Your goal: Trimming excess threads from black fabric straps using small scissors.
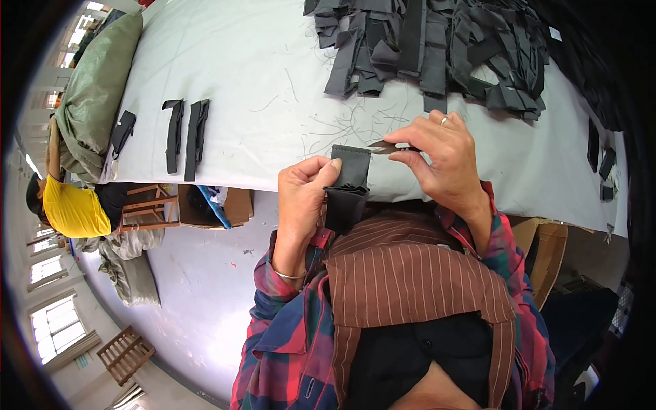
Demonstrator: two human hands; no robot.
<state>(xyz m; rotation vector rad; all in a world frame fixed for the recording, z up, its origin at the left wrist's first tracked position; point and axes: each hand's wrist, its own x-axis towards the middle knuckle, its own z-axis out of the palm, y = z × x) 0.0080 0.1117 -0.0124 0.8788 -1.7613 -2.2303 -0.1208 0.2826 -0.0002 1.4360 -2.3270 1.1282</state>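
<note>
My left hand (304,191) is closed on a folded dark fabric strip (353,166), its thumb pressing the cloth flat just below the stitched upper edge. The strip's lower folds hang past the table's front edge toward my apron. In my right hand (441,156) is a small pair of dark thread snips (391,148), pinched between thumb and fingers. Its pointed blades reach the upper right corner of the strip. Loose dark threads (335,126) lie scattered on the white cloth just beyond both hands.
A large heap of dark fabric strips (437,48) covers the table's far right. Two folded strips (186,140) lie at the left, near a stuffed green sack (102,82). A person in a yellow shirt (78,210) stands beyond. Cardboard boxes (238,207) sit under the table.
</note>
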